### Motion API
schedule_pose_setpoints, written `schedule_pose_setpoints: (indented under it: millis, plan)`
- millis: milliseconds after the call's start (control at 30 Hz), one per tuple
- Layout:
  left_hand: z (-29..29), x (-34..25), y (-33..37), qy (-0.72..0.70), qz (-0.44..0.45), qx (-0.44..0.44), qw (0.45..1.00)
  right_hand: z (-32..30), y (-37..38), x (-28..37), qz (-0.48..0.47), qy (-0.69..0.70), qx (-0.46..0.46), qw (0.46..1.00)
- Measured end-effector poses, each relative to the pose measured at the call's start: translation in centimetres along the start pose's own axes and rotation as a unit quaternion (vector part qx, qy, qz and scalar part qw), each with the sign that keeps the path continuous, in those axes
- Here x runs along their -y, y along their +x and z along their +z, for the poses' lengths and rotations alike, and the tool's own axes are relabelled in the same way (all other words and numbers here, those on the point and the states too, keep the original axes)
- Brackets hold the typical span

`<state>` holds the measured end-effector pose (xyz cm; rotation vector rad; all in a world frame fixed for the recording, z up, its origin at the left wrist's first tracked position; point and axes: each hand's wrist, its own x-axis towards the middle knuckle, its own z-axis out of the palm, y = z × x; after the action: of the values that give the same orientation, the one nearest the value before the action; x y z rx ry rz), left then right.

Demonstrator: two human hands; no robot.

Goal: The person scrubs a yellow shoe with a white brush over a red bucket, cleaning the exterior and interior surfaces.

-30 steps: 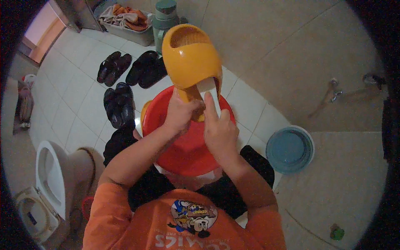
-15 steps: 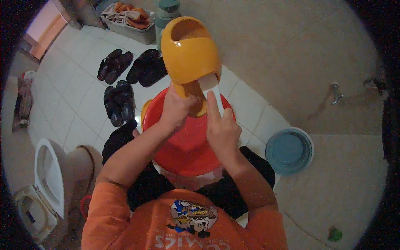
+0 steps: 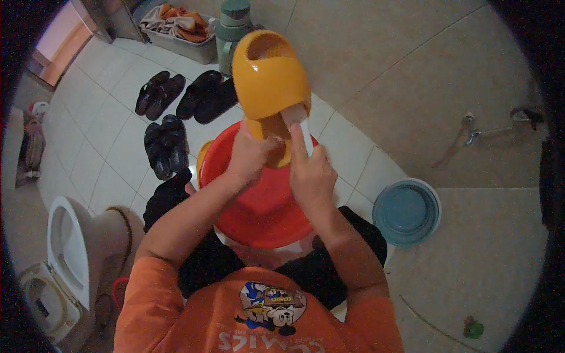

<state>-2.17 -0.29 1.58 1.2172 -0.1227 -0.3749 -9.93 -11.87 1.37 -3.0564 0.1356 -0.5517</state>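
Observation:
A yellow slipper [image 3: 271, 76] is held up over the red basin [image 3: 259, 206], its toe pointing away from me. My left hand [image 3: 250, 154] is closed round its heel end, thumb on the footbed. In my right hand [image 3: 312, 170] is a white brush [image 3: 307, 134], with the index finger stretched along it. The brush's head reaches under the slipper's strap, where its bristles are hidden. Behind the basin's left rim, part of another yellow thing [image 3: 203, 154] shows.
Several dark slippers [image 3: 166, 147] lie on the tiles at left. A blue-grey bucket [image 3: 406, 212] stands at right, below a wall tap [image 3: 472, 136]. Far off are a tub of cloths [image 3: 182, 47] and a green container [image 3: 231, 44]. A toilet [image 3: 70, 247] is at near left.
The slipper and both hands have shifted slightly toward me. The brush remains under the strap, and both grips look the same. The view has tilted a little.

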Motion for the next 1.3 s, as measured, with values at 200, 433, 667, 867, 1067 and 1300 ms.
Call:
schedule_pose_setpoints:
  millis: [200, 433, 667, 867, 1067, 1300]
  plan:
    - [1.2, 2.1, -1.0, 0.080, 0.047, 0.038, 0.995, 0.1, 2.4, 0.1, 0.048, 0.035, -0.026, 0.998]
    - [-0.3, -0.5, -0.2, -0.005, -0.049, 0.056, 0.997, -3.3, 0.3, 3.0, 0.025, 0.085, 0.102, 0.991]
    - [1.0, 1.9, -1.7, -0.026, -0.084, 0.119, 0.989, -0.9, 2.6, 1.0, 0.065, 0.093, 0.035, 0.993]
    - [0.9, 1.6, -2.1, 0.014, -0.025, 0.137, 0.990, -1.6, 0.3, 1.2, 0.053, 0.112, 0.050, 0.991]
    - [-1.0, 1.4, 0.6, -0.113, -0.057, 0.089, 0.988, -2.3, -0.7, 3.4, 0.045, 0.123, 0.132, 0.983]
    - [1.8, 1.9, -1.6, 0.009, -0.042, 0.056, 0.998, -0.5, 3.3, 1.1, 0.089, 0.066, 0.065, 0.992]
